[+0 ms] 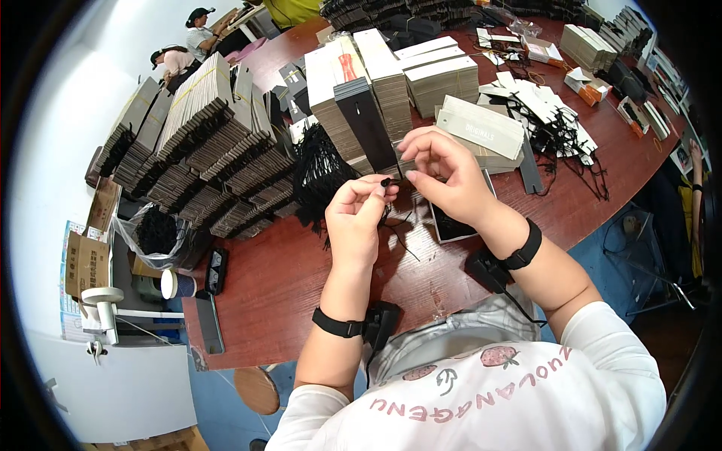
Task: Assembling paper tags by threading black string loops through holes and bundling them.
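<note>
My left hand [355, 214] is closed in a pinch on a black cord [386, 183], whose dark end shows at the fingertips. Close by on the right, my right hand [445, 171] has its fingers curled and its thumb near the cord. Whatever lies between those fingers is too small to make out. Just beyond both hands, a stack of dark hang tags [366, 124] leans upright against tall stacks of pale tags [331, 98]. A bunch of black cords [322, 167] hangs left of it. Under my right hand is an open box [456, 234], partly hidden.
Rows of corded tag stacks [199, 113] fill the left side. Loose white strips and black cords [553, 124] lie at right, past a pale tag pile [481, 129]. A paper cup [179, 284] sits by the table's left edge. Two people [199, 37] sit far left.
</note>
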{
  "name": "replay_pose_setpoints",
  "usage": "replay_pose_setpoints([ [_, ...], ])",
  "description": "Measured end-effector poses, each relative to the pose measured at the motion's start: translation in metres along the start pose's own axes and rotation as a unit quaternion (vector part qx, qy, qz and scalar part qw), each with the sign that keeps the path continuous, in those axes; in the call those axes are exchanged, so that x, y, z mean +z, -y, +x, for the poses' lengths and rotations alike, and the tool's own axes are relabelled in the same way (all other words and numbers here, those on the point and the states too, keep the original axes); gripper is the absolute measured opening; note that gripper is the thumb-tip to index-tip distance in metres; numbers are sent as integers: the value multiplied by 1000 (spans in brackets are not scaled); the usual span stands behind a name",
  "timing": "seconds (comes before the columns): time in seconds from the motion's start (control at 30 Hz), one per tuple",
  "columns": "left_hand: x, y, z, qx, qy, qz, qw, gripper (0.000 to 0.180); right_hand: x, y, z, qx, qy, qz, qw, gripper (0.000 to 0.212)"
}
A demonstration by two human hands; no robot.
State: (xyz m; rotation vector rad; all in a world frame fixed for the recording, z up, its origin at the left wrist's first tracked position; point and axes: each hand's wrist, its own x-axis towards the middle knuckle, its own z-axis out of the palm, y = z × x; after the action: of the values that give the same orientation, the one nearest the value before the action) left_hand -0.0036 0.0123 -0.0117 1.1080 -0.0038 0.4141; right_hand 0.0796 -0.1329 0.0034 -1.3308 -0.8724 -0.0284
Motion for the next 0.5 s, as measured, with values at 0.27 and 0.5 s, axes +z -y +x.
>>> replay_pose_setpoints([
  [0.27,10,-8,-2,72,-16,143,987,9,-5,12,2,338,152,247,895,42],
  [0.5,4,-1,-1,95,0,160,983,10,-14,-6,2,322,128,309,886,15],
])
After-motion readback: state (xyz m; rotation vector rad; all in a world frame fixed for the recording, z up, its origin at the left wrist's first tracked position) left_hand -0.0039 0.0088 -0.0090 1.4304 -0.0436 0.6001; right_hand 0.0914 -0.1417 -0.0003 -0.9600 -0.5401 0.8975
